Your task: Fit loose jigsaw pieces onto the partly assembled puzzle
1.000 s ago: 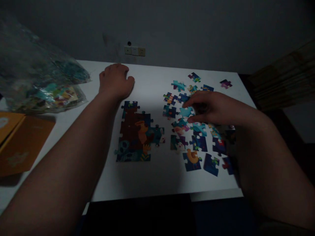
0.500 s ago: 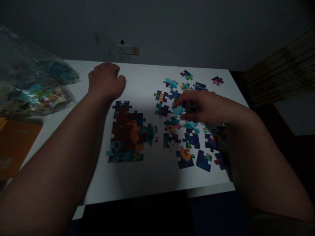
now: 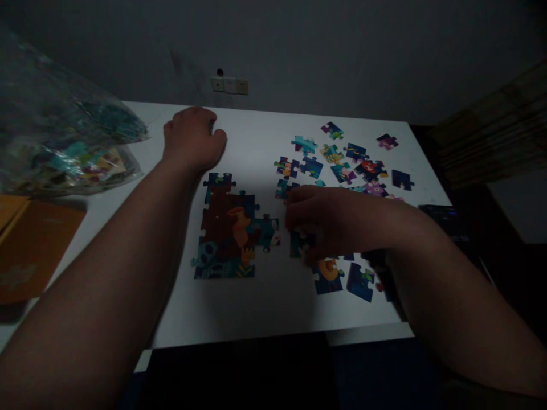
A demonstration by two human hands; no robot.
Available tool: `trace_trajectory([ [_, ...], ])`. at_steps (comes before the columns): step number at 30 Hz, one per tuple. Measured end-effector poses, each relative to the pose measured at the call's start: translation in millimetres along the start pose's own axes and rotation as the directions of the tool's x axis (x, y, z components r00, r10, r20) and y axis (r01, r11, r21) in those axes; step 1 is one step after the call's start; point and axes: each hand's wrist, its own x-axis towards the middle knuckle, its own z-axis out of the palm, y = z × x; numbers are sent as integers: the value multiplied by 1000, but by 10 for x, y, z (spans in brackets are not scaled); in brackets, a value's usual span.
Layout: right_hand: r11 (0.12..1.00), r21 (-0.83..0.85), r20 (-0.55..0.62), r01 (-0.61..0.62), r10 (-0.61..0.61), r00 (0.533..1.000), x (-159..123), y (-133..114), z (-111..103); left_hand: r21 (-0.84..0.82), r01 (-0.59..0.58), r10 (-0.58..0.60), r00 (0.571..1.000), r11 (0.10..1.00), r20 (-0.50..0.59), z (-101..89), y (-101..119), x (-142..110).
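Observation:
A partly joined jigsaw block [image 3: 228,228] in brown, orange and teal lies in the middle of the white table [image 3: 256,307]. Loose coloured pieces [image 3: 354,159] are scattered to its right. My left hand [image 3: 193,138] rests as a loose fist on the table just behind the block, with nothing visible in it. My right hand [image 3: 329,219] hovers low just right of the block, fingers curled over a dark loose piece [image 3: 299,245]; whether it grips that piece is hidden. More loose pieces [image 3: 342,279] lie near my right wrist.
A clear plastic bag [image 3: 64,148] with printed sheets and pieces sits at the far left. An orange box [image 3: 29,245] lies below it. A wall socket [image 3: 231,85] is behind the table. The table's front edge is close to me.
My right hand has moved left and toward me, from the scattered pieces to the spot beside the joined block. My left hand has stayed put.

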Motion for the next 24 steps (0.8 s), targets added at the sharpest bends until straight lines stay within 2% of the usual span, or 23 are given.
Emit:
trace_trajectory([
  [2, 1000, -13, 1, 16, -16, 1000, 17, -34, 33, -15, -7, 7, 1000, 1000, 4, 5, -10, 3],
  [7, 987, 53, 10, 150, -151, 989, -12, -40, 35, -86, 30, -27, 999, 996, 34, 21, -40, 33],
  [11, 984, 74, 37, 163, -166, 985, -26, -20, 40, -129, 63, -57, 997, 990, 51, 17, -39, 42],
  [16, 995, 52, 43, 83, -85, 995, -6, -21, 77, -131, 59, -53, 997, 990, 47, 5, -26, 24],
  [20, 988, 19, 21, 155, -156, 988, 17, -55, 124, -101, 49, -45, 998, 994, 40, 29, -42, 46],
  [24, 979, 6, 56, 205, -205, 977, 32, -137, 148, -107, 40, -35, 998, 993, 48, 46, -55, 60],
])
